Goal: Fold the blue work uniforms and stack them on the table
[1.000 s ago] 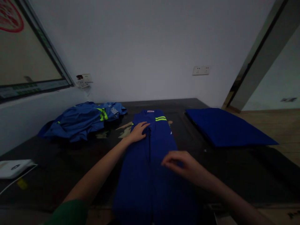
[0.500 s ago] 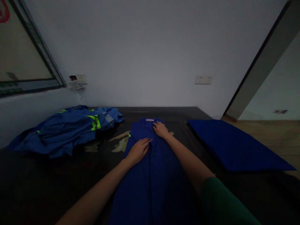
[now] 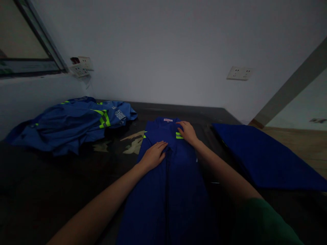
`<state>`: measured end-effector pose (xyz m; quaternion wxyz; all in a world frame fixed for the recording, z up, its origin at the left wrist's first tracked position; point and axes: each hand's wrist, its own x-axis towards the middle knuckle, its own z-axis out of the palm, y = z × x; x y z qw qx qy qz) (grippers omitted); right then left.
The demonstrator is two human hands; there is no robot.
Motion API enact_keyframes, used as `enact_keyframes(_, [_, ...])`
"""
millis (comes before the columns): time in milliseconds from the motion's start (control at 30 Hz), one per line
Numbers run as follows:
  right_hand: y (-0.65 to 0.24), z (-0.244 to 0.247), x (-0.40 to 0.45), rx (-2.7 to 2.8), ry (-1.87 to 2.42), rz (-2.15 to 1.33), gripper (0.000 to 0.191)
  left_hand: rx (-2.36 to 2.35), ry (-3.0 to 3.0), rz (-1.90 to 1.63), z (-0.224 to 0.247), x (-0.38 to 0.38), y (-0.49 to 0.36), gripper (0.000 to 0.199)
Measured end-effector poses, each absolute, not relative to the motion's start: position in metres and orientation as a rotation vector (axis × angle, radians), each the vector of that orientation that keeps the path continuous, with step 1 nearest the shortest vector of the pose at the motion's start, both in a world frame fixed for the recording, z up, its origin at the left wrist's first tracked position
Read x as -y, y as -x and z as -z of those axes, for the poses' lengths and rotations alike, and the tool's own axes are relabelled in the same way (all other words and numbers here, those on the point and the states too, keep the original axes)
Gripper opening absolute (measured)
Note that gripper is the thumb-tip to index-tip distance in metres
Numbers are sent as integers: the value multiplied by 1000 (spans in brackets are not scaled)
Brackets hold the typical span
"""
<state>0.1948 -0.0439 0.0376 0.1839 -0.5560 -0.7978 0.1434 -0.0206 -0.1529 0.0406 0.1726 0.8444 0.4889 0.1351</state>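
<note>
2 bare hands rest on a long, dark blue cloth garment with yellow-green reflective strips (image 3: 182, 163), which lies lengthwise along the middle of the shiny black desk (image 3: 204, 117), its collar toward the wall. In the head view, the left hand (image 3: 154, 156) lies palm down beside the top of the dark front seam, its fingers extended and close together. The right hand (image 3: 187, 132) touches the upper right part near the collar, fingers slightly bent and the thumb apart, partly over 1 strip; whether it pinches cloth I cannot tell. 1 crumpled lighter blue garment with white lettering (image 3: 76, 126) lies to the left, and 1 flat bright blue cloth piece (image 3: 265, 154) to the right. 1 white label with red print (image 3: 168, 120) sits inside the collar.
</note>
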Motion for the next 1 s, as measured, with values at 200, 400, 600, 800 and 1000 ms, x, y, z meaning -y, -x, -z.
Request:
enact_keyframes(200, [-189,-91,90,2852,652,-658,37,-1404,-2309,-409,-41,152,21,49])
enact_keyframes(400, [-187,-111,79,3008,662,-800,15,-1378,-2462,-472,-49,156,24,42])
enact_keyframes(600, [-186,-98,66,2743,628,-1226,13,-1361,-2608,-379,-56,158,24,31])
enact_keyframes(800, [-181,-62,82,2445,782,-1303,20,-1352,-2515,-450,-57,160,21,14])
enact_keyframes(1000, [-177,-40,96,2242,825,-1310,20,-1371,-2498,-462,-63,162,19,16])
